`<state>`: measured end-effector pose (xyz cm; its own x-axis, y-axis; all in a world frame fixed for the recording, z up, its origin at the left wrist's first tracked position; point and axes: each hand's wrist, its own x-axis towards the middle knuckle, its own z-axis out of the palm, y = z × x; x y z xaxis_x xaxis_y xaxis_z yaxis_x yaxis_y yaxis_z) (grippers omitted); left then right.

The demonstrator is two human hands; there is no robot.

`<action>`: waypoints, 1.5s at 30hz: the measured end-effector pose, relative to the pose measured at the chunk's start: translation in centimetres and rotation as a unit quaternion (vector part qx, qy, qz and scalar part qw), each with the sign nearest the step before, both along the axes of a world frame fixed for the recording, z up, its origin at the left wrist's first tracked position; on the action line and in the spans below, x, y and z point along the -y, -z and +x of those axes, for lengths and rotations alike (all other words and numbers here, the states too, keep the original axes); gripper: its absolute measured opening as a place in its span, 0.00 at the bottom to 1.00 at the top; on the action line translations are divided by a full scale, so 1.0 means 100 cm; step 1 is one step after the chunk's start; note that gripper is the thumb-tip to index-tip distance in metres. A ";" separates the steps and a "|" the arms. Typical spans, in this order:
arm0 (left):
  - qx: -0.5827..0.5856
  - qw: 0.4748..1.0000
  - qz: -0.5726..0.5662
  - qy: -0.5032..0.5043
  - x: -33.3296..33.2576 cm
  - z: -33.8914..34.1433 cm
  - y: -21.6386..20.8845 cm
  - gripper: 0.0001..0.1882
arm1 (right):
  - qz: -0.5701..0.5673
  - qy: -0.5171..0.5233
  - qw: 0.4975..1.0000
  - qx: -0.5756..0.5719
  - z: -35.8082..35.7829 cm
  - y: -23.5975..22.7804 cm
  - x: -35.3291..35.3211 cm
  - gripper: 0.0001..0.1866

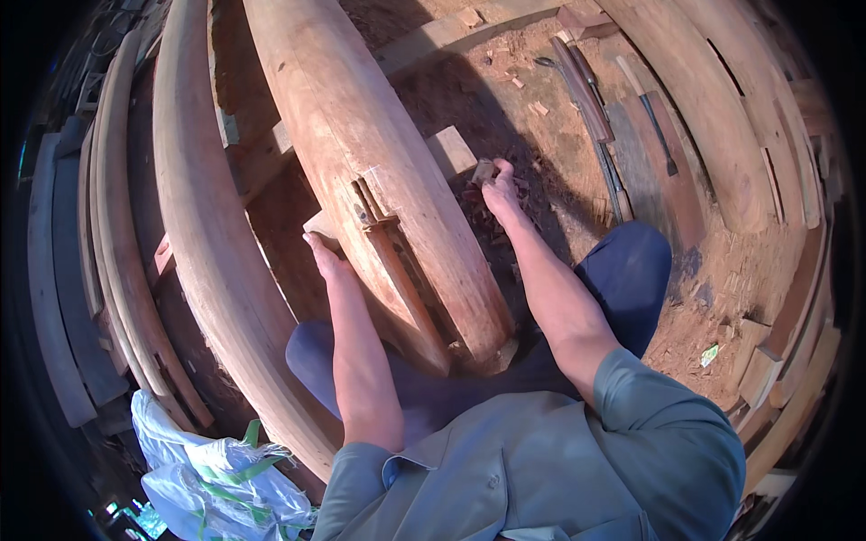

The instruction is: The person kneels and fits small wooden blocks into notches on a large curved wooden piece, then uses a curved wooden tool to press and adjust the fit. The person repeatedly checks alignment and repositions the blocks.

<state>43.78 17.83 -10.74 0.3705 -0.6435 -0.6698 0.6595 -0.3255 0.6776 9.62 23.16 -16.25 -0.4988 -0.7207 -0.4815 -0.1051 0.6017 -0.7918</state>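
A thick pale log lies lengthwise in front of me, its near end between my knees. A long slot is cut into its near part, with a narrow strip of wood along it and a small piece across its upper end. My left hand is at the log's left side, by the end of a wooden block; its visible fingers look stretched out, partly hidden. On the right side, my right hand closes round a small brown block, next to a pale timber end.
Another long log runs along the left, and large timbers lie at the right. Chisels and other long tools rest on boards at the upper right. A white-and-green sack lies lower left. Wood chips litter the ground.
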 end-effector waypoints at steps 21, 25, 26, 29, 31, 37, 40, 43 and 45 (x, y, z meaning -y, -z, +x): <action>0.097 0.992 -0.048 0.066 0.007 0.008 0.022 0.41 | -0.148 0.108 0.763 0.620 -0.008 0.018 0.018 0.18; 0.100 0.990 -0.050 0.087 0.012 -0.011 0.020 0.42 | -0.172 0.133 0.712 0.668 -0.026 0.029 0.023 0.19; 0.097 0.991 -0.037 0.084 0.008 -0.013 0.014 0.42 | -0.175 0.136 0.709 0.670 -0.020 0.023 0.028 0.19; 0.104 0.991 -0.028 0.083 0.007 -0.001 0.016 0.42 | -0.195 0.120 0.705 0.672 -0.009 0.009 0.037 0.21; 0.079 0.994 -0.031 0.075 0.006 0.006 0.017 0.43 | -0.213 0.117 0.696 0.676 0.001 0.006 0.042 0.24; 0.068 0.991 -0.046 0.108 0.005 -0.013 0.006 0.45 | -0.200 0.137 0.624 0.743 0.004 0.027 0.038 0.27; 0.119 0.988 -0.022 0.094 0.004 -0.007 0.005 0.45 | -0.141 0.135 0.661 0.725 -0.002 0.028 0.048 0.25; 0.101 0.987 -0.037 0.116 0.005 -0.015 0.003 0.45 | -0.144 0.187 0.615 0.752 -0.017 0.029 0.064 0.20; 0.117 0.985 -0.048 0.114 0.006 -0.005 0.007 0.44 | -0.137 0.168 0.652 0.726 -0.016 0.027 0.065 0.20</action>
<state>43.27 17.19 -11.49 0.3463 -0.7842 -0.5149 0.3993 -0.3734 0.8373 8.06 16.68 -18.91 0.1886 -0.8460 -0.4988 0.9770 0.2129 0.0082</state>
